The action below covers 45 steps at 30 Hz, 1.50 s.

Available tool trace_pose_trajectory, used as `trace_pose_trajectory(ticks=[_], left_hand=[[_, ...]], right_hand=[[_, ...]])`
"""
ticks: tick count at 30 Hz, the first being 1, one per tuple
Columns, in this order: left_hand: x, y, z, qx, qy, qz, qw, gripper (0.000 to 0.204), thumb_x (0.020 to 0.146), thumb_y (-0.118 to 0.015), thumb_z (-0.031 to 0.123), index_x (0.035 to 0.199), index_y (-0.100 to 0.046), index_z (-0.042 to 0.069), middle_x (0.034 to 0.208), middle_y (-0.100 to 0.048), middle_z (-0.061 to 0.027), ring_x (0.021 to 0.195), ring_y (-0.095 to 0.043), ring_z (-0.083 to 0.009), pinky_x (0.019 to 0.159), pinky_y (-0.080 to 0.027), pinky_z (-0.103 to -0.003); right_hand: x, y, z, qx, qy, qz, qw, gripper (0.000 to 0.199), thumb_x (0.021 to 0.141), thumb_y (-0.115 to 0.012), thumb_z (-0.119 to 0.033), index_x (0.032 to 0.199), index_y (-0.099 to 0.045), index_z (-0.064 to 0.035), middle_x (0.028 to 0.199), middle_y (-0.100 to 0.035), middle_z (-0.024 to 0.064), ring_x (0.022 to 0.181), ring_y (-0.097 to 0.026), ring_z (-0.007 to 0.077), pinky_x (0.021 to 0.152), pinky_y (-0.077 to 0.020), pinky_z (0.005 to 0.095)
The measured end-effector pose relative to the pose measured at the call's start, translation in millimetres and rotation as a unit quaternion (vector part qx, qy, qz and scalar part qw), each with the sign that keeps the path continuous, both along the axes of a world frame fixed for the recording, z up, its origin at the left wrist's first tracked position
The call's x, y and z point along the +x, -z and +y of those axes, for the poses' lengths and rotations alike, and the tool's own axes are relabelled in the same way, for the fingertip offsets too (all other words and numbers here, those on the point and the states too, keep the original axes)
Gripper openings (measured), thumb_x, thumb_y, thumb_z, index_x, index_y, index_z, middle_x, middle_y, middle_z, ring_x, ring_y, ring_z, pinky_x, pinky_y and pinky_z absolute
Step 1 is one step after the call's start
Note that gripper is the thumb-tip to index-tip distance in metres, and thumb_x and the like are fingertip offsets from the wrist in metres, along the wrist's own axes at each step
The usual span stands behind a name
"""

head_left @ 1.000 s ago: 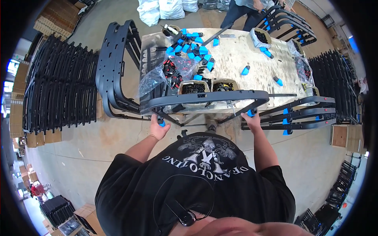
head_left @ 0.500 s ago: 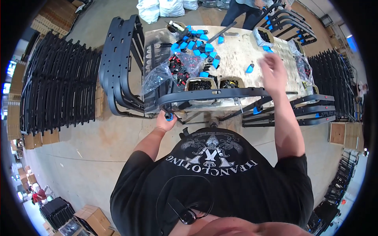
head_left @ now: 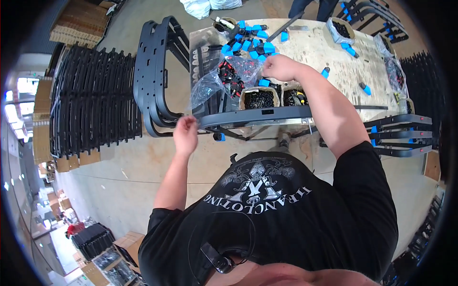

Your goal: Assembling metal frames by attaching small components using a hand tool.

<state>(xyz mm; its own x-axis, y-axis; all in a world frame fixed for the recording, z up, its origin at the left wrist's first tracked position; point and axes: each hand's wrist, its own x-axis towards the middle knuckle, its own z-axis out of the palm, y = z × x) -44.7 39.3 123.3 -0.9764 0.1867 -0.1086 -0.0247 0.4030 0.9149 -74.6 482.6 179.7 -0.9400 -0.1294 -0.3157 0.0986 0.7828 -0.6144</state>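
Here, the left hand (head_left: 185, 135) curls loosely beside the left corner of the dark curved frame (head_left: 241, 117), which runs along the near edge of the surface (head_left: 348, 71). Next come a clear plastic bag (head_left: 205, 93), blue pieces (head_left: 268, 48) and the right hand (head_left: 280, 68), bent narrow; whether either holds anything, I cannot tell.

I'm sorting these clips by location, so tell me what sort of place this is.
Probably an assembly workshop: a worn worktable carries boxed small dark parts and scattered blue pieces, and a big stack of black bar-like parts stands on the left.
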Motion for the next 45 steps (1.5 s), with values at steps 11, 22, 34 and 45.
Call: trace_pose_trajectory(ticks=[11,22,34,45], left_hand=[[-173.7,41.9,160.0,-0.392,0.306,0.144,0.856,0.037,0.085,-0.072,0.027,0.113,-0.071,0.003,0.113,-0.071,-0.0193,0.103,-0.069,-0.0358,0.092,-0.055,-0.042],[-177.4,64.2,177.3,-0.485,0.25,0.151,0.824,0.028,0.088,-0.072,0.033,0.104,-0.076,0.01,0.115,-0.071,-0.0138,0.104,-0.069,-0.0322,0.093,-0.054,-0.042],[-74.2,-104.4,191.2,0.291,0.293,-0.309,0.856,0.01,0.102,-0.06,0.013,0.102,-0.066,0.004,0.089,-0.068,-0.0057,0.074,-0.063,-0.0154,0.069,-0.053,-0.033],[20.8,-154.6,190.3,-0.024,0.34,0.28,0.897,0.024,0.082,-0.082,0.011,0.103,-0.073,0.003,0.093,-0.068,-0.0079,0.076,-0.062,-0.0137,0.066,-0.05,-0.027]], right_hand=[[2.4,1.7,-0.1,-0.014,-0.027,-0.025,0.999,0.031,0.086,-0.073,-0.036,0.095,-0.073,-0.0067,0.094,-0.073,0.0151,0.091,-0.069,0.0295,0.081,-0.0527,0.041],[6.0,-11.4,3.3,0.006,-0.008,-0.044,0.999,0.032,0.085,-0.072,-0.032,0.102,-0.074,-0.0051,0.103,-0.074,0.0172,0.098,-0.07,0.0321,0.085,-0.0541,0.0413],[5.4,-3.1,5.8,0.0,0.022,-0.039,0.999,0.037,0.085,-0.072,-0.036,0.104,-0.076,-0.0055,0.103,-0.075,0.0174,0.096,-0.071,0.0314,0.085,-0.0547,0.0421],[-1.0,-2.6,13.4,-0.014,0.074,-0.087,0.993,0.034,0.083,-0.072,-0.032,0.104,-0.075,-0.0045,0.088,-0.072,0.0121,0.079,-0.067,0.0245,0.069,-0.054,0.0396]])
